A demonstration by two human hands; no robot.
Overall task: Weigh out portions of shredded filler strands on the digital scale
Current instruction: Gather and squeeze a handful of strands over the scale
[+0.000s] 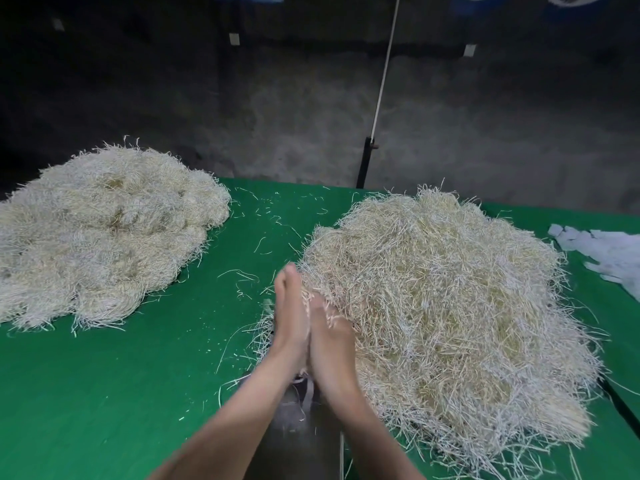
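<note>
My left hand [290, 317] and my right hand [330, 337] are pressed palm to palm with straight fingers, and a thin bunch of filler strands [307, 306] shows between them. They hover at the left edge of the large loose pile of pale shredded strands [450, 323] on the right of the green table [121, 375]. Under my wrists lies the metal platform of the digital scale [298, 441], mostly hidden by my forearms. Its display is out of sight.
A second, more compact heap of strands [104, 230] lies at the far left of the table. White paper pieces [609, 254] lie at the right edge. Stray strands dot the green surface between the piles. A black post with a white rod [367, 161] rises behind the table.
</note>
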